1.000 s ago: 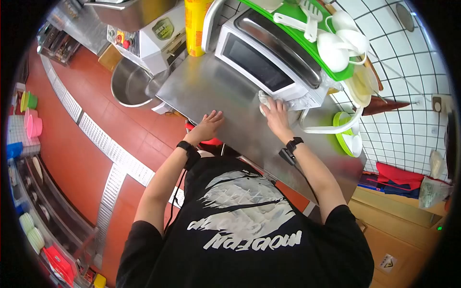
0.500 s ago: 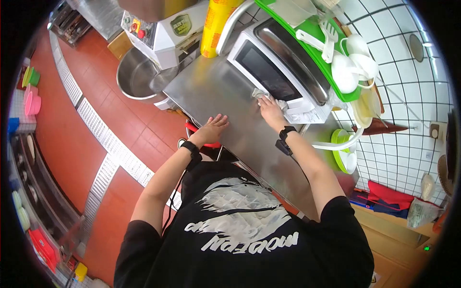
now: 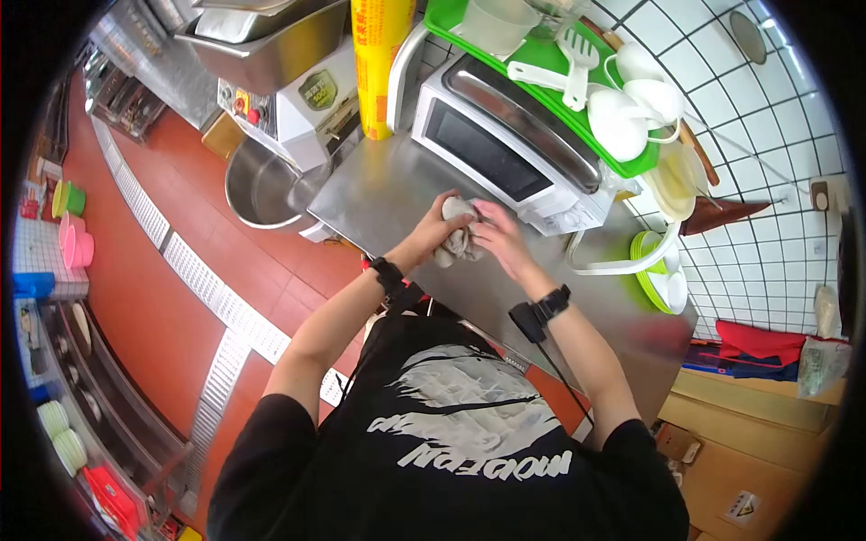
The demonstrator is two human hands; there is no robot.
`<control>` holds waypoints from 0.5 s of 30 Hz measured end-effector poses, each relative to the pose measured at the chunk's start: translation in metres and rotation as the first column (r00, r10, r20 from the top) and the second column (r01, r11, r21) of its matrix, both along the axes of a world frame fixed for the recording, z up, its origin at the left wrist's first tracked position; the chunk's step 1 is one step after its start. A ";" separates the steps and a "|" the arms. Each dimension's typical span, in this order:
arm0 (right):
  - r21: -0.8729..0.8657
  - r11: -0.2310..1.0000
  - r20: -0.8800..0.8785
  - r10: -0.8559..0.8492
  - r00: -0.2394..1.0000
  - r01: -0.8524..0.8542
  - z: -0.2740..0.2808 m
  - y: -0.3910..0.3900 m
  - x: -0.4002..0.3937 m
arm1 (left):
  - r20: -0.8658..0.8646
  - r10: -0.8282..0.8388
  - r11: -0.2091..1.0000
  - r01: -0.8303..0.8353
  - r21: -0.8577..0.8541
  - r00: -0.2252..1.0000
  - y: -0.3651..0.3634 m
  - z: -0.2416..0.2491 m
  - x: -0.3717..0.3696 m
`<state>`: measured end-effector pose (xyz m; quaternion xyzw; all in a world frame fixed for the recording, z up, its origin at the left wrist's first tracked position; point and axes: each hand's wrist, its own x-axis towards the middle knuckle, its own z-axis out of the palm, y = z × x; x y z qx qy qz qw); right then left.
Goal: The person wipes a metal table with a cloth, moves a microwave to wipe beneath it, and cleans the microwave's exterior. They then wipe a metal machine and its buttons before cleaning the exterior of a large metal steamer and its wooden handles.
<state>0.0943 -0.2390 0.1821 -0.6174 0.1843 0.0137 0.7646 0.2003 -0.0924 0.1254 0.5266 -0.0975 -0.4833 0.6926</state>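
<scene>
In front of my body, a crumpled greyish-white cloth (image 3: 460, 242) is bunched up between my two hands over the steel worktop (image 3: 370, 180). My left hand (image 3: 435, 231) grips it from the left, the thumb across its top. At its right side is my right hand (image 3: 507, 242), fingers outstretched and apart, the tips right at the cloth's edge. Just beyond the hands stands a white microwave oven (image 3: 492, 149) with a dark door window.
A green tray (image 3: 546, 117) with white utensils and ladles sits above the microwave. Behind the worktop's left end stands a yellow roll (image 3: 377, 72). A steel mixing bowl (image 3: 262, 185) is off the left edge, and stacked green-rimmed bowls (image 3: 651, 270) are on the right.
My right hand has come away from the microwave front with the cloth. My left hand has lifted off the worktop's edge, moved right and taken hold of the cloth.
</scene>
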 end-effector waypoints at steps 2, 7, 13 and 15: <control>-0.054 0.995 -0.005 -0.083 0.997 0.083 -0.005 -0.023 -0.025 | -0.054 0.145 0.989 -0.145 0.000 0.988 -0.017 -0.015 0.001; -0.545 0.827 -0.248 -0.318 0.915 0.140 -0.060 -0.091 -0.148 | 0.415 0.562 0.768 -0.638 0.058 0.715 -0.052 0.015 0.073; -0.281 0.846 -0.455 -0.533 0.714 0.453 -0.096 -0.076 -0.300 | 0.635 0.700 0.530 -0.833 -0.156 0.326 -0.119 0.017 0.098; -0.269 0.820 -0.499 -0.567 0.655 0.505 -0.110 -0.066 -0.327 | 0.681 0.663 0.557 -0.813 -0.168 0.313 -0.134 0.024 0.063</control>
